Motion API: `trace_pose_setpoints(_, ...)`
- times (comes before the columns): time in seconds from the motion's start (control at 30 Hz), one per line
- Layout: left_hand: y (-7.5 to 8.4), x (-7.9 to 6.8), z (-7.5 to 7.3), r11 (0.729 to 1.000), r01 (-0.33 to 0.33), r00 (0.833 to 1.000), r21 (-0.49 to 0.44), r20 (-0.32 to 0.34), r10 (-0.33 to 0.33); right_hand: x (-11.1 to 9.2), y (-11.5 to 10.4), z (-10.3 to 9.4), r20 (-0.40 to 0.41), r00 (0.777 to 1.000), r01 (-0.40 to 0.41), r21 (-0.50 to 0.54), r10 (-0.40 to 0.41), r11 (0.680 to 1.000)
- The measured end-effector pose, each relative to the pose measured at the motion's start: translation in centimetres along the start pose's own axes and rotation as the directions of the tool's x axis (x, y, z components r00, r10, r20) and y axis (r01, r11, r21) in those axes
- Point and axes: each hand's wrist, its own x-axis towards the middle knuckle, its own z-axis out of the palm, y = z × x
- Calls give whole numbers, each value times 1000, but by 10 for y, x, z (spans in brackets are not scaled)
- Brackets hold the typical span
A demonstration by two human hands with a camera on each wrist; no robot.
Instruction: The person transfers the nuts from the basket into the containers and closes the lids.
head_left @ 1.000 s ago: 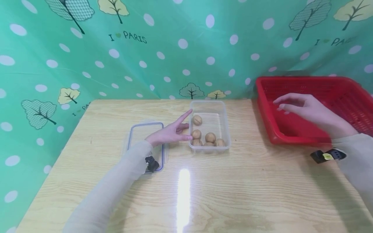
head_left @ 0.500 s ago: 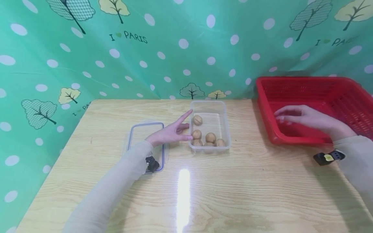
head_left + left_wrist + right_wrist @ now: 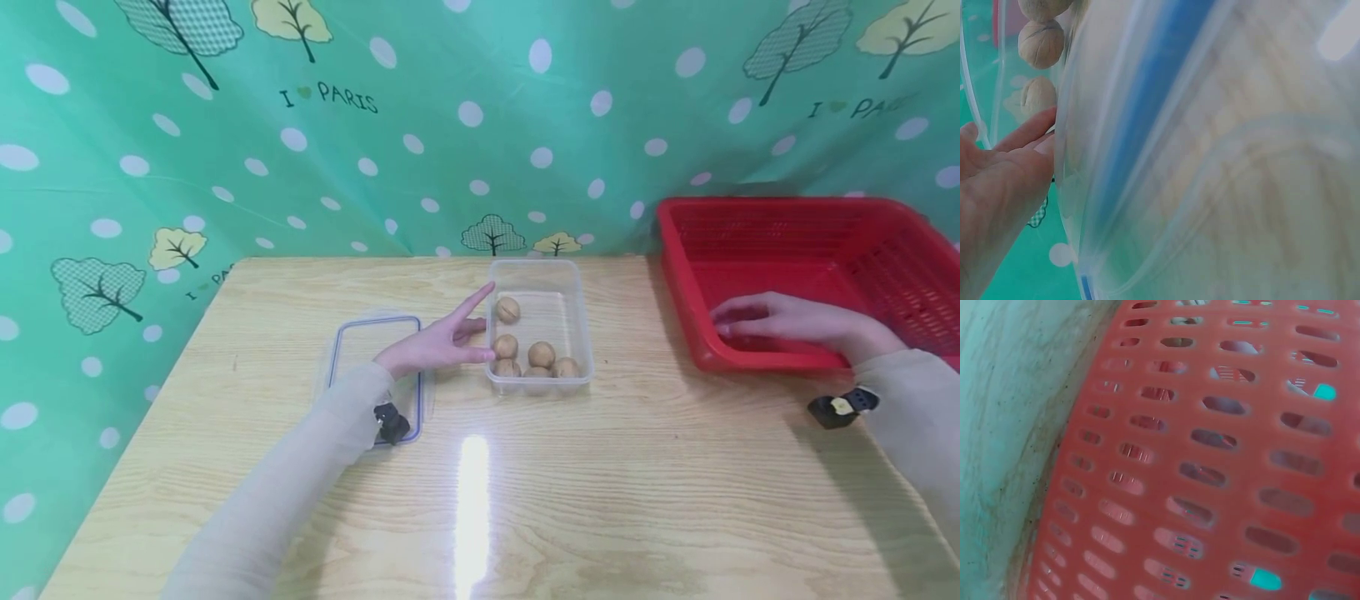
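In the head view, a clear plastic container (image 3: 564,321) stands mid-table with several walnuts (image 3: 541,354) inside, mostly gathered at its near end. My left hand (image 3: 442,340) rests against its left wall, thumb and forefinger spread along the side. The left wrist view shows these fingers beside the container wall, with walnuts (image 3: 1041,44) behind the plastic. Inside the red basket (image 3: 757,360), my right hand (image 3: 798,321) reaches down near the left wall, fingers bent downward. What lies under its fingertips is hidden. The right wrist view is filled by the slotted basket wall (image 3: 1166,437).
A clear lid with a blue seal (image 3: 417,400) lies left of the container, under my left wrist. The wooden table (image 3: 600,483) carries a bright light reflection in front. Behind it hangs a green dotted cloth (image 3: 420,167).
My right hand has lowered into the basket, toward its floor near the left wall. My left hand, the container and the walnuts have stayed put.
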Motion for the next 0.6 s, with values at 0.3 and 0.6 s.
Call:
trace_pose_setpoints(0.3,-1,1,0,1000,1,1000,3,3,-1,2,3,3,52,998,-29,3,29,1000)
trace_pose_setpoints(0.6,-3,3,0,1000,6,1000,-7,1,-6,5,3,2,111,994,-10,36,6,999)
